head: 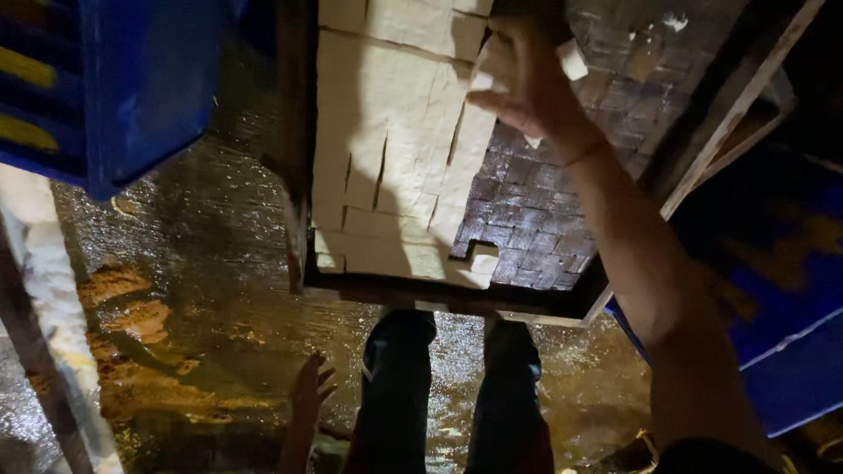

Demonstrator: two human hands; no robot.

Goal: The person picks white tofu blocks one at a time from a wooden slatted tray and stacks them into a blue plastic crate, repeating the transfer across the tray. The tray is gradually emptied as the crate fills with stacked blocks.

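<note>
**A:** Item one, the grip?

**B:** My right hand [527, 83] is raised over the far part of the dark wooden tray [457, 303], fingers curled around a small pale cream block [572, 61]. It is closed on that block, which sits at my fingertips just above the tray's upper end.

**A:** Left hand?

**B:** My left hand [312, 391] hangs low beside my leg, fingers spread, holding nothing and touching nothing that I can see.

**A:** Item two, how to handle the piece well?

**B:** My judgement: the block looks soft and crumbly, so a light pinch on its flat faces, lifted straight and kept level, suits it. The cracked pale cream slab cut into rectangles [395, 149] lies on the left half of the tray; pressing on it would likely break more pieces.

**A:** Item three, surroundings?

**B:** The tray's right half shows a bare dark grid-marked bottom [536, 219]. A blue plastic crate [132, 88] stands at upper left, another blue crate [781, 290] at right, close to my forearm. Below, wet shiny floor [202, 263] with brown residue, and my dark trouser legs [399, 386] against the tray's near edge.

**A:** Obstructions?

**B:** The right crate crowds my elbow; the wet floor looks slippery.
</note>
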